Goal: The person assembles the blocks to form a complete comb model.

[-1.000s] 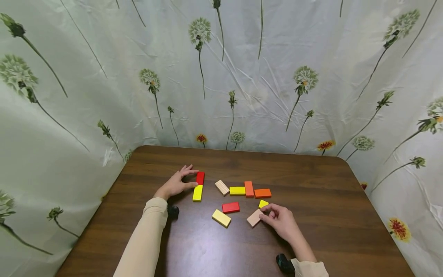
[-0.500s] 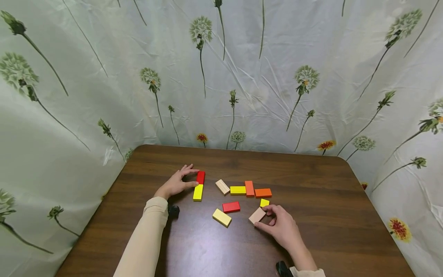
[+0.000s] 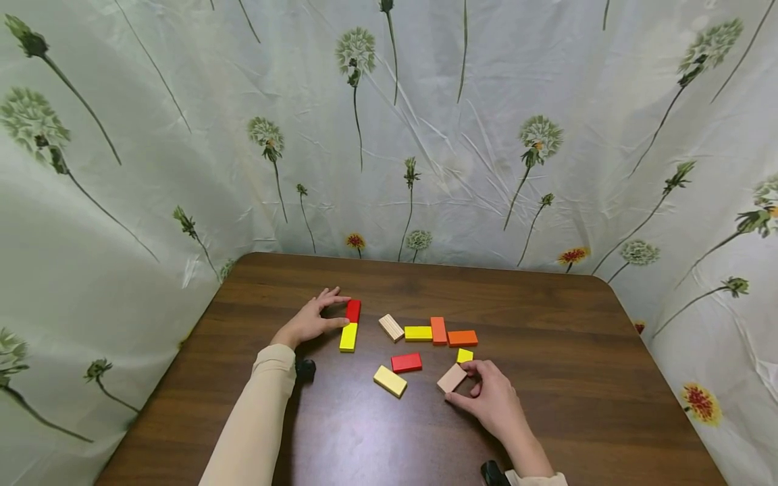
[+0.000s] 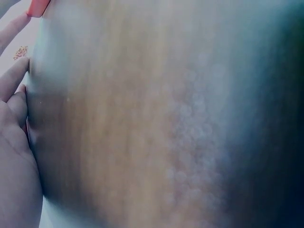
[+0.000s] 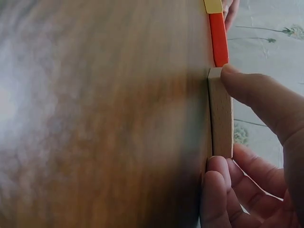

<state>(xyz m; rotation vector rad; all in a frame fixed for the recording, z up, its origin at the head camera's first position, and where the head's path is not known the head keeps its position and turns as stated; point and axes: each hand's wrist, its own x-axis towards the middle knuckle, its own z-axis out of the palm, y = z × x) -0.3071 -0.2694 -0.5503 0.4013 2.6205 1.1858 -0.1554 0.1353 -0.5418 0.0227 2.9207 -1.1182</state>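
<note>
My right hand (image 3: 494, 399) holds a plain wooden block (image 3: 452, 379) on the table, thumb at its near end and fingers at its far end. In the right wrist view the thumb presses one end of that wooden block (image 5: 221, 114), and curled fingertips meet the other. My left hand (image 3: 311, 321) lies with extended fingers beside a red block (image 3: 353, 311), its thumb near where that block meets a yellow block (image 3: 348, 337). In the left wrist view only part of the left hand (image 4: 14, 118) shows, one fingertip at a red block (image 4: 39, 7).
Just behind the held block lies a yellow block (image 3: 464, 356). Farther back are a yellow block (image 3: 418, 333) and orange blocks (image 3: 438, 331), with a striped wooden block (image 3: 392, 327) to their left. A red block (image 3: 406, 362) and pale yellow block (image 3: 390, 382) lie mid-table (image 3: 365, 439).
The wooden block has shifted slightly right and back, and my right thumb has moved from its side to its near end. My left hand has stayed beside the red and yellow blocks.
</note>
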